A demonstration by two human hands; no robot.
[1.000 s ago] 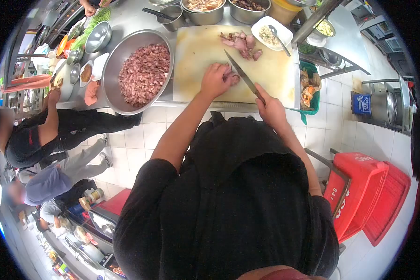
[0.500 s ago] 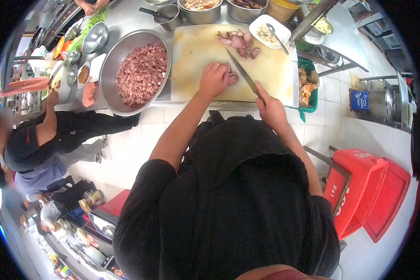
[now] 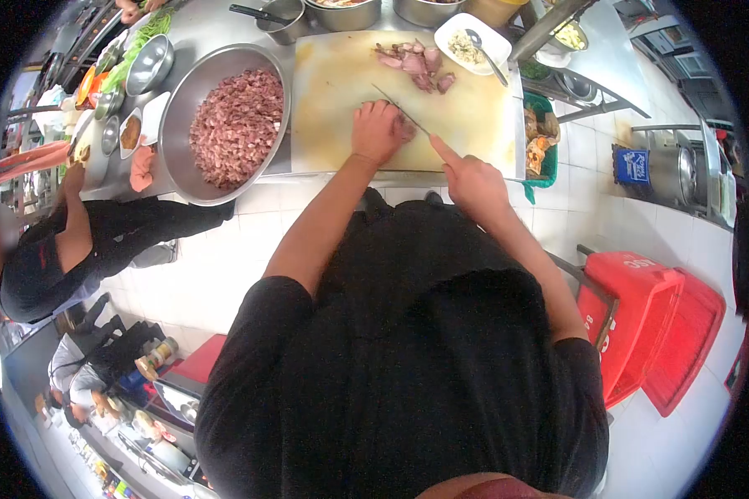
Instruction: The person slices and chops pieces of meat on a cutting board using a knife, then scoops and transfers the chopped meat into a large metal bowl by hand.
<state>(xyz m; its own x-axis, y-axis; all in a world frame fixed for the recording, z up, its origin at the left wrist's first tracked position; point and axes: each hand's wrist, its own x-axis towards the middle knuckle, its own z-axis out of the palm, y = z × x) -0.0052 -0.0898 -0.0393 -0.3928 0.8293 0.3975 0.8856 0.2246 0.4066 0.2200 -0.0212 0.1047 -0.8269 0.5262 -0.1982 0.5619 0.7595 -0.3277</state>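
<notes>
My left hand (image 3: 379, 131) presses a small piece of pinkish meat (image 3: 404, 130) down on the cutting board (image 3: 333, 91), its fingers curled over it. Closed round the handle of a kitchen knife (image 3: 404, 111) is my right hand (image 3: 477, 185), with the index finger stretched along the knife. The blade looks thin, seen nearly edge-on, and lies close beside the left fingertips and the meat. Larger meat pieces (image 3: 414, 61) lie at the back of the board. To the left a big steel bowl (image 3: 168, 137) holds diced meat (image 3: 237, 129).
A white dish (image 3: 499, 37) with chopped food and a spoon sits at the board's back right. Steel pots (image 3: 345, 17) line the back. A green basket (image 3: 549, 104) hangs at the right. A co-worker (image 3: 37, 266) stands at the left; a red bin (image 3: 632, 333) is behind right.
The knife has moved in against the meat by my left fingers, its blade turned from broadside to nearly edge-on. My right hand has tilted with it. The whole view has shifted slightly.
</notes>
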